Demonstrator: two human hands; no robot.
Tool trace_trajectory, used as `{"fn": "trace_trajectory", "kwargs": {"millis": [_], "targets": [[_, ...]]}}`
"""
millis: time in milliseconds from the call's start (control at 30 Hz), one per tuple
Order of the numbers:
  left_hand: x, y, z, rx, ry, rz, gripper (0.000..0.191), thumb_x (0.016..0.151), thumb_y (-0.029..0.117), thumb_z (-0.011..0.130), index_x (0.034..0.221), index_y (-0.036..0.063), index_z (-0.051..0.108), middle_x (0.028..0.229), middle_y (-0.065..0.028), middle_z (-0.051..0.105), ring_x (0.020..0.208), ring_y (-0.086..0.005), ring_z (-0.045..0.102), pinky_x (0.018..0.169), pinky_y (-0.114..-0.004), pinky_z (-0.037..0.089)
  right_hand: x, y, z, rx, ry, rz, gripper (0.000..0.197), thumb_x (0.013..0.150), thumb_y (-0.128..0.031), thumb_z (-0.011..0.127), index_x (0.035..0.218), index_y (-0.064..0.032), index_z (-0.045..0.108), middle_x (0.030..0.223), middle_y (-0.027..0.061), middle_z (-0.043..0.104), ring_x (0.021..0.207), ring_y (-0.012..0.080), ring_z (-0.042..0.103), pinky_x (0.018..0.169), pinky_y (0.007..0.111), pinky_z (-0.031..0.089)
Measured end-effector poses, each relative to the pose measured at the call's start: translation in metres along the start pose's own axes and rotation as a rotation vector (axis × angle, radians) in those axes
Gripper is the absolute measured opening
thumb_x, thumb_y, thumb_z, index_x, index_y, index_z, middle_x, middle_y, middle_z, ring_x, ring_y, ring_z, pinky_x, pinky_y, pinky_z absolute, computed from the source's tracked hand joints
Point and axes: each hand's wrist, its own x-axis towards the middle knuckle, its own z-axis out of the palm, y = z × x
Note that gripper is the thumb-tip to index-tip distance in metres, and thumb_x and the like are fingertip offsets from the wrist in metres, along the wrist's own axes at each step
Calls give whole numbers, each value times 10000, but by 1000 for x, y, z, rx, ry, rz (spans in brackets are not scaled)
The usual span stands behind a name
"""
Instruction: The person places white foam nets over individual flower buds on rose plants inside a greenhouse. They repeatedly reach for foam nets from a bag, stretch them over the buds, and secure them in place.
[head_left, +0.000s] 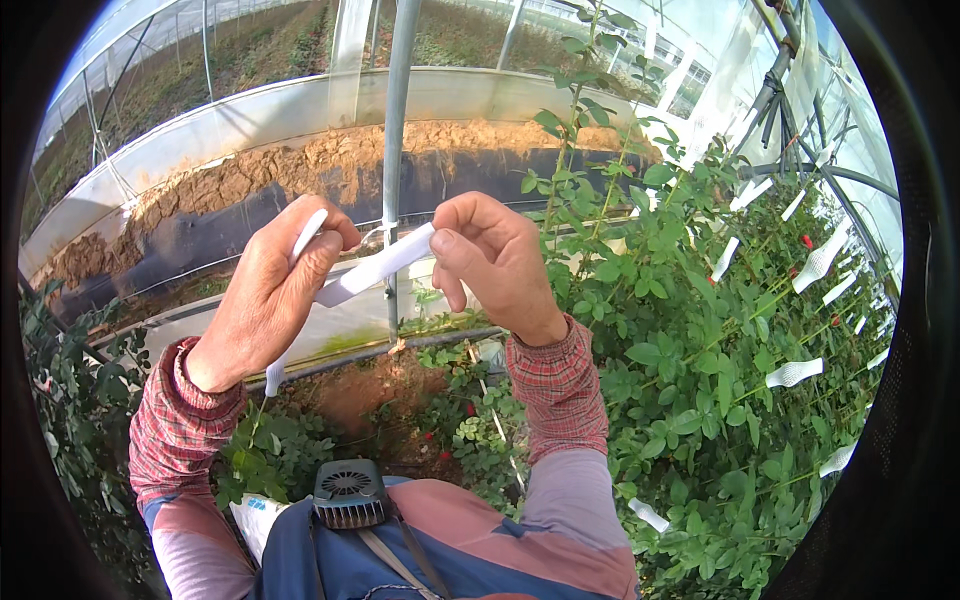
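Note:
My right hand pinches the upper end of a white foam net sleeve between thumb and fingers. The sleeve slants down to the left, its lower end beside my left hand. Another white piece is gripped between the thumb and fingers of my left hand; whether it joins the slanting sleeve I cannot tell. Below my left wrist, a white net sleeve sits at the top of a thin stem. To the right, several white net sleeves cover the tips of leafy rose stems.
A metal post stands upright just behind my hands. Dense rose bushes fill the right side, with darker foliage at the left. A low plastic-sheeted wall and a soil bank lie beyond. A small fan hangs at my chest.

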Motion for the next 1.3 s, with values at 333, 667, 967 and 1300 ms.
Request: {"fn": "trace_trajectory", "kwargs": {"millis": [333, 667, 967, 1300], "targets": [[9, -31, 70, -66, -297, -208, 149, 950, 151, 655, 995, 10, 637, 867, -59, 579, 705, -111, 516, 616, -278, 428, -63, 85, -28, 179, 67, 252, 129, 988, -102, 611, 1041, 8, 571, 776, 5, 578, 531, 54, 536, 462, 206, 418], [33, -62, 100, -47, -319, -111, 157, 885, 117, 706, 902, -18, 629, 718, -76, 630, 590, -110, 539, 528, -296, 442, -79, 99, -33, 64, 421, 174, 110, 994, -76, 578, 1043, 22, 572, 732, 29, 613, 512, 73, 553, 502, 218, 458], [66, -79, 90, -259, -349, -3, 156, 903, 117, 673, 866, -24, 618, 700, -24, 602, 587, -52, 476, 503, -263, 398, -57, 89, -7, -518, 680, -190, 234, 960, 22, 599, 1192, 39, 629, 980, 78, 655, 637, 106, 619, 533, 244, 511], [92, -57, 137, -553, -573, 140, 138, 900, 97, 669, 875, -29, 619, 697, -11, 598, 602, -39, 505, 502, -240, 404, -86, 54, 0, -1155, 1012, -369, 221, 928, 48, 634, 1148, 63, 652, 1008, 145, 703, 664, 144, 694, 524, 247, 552]]}}
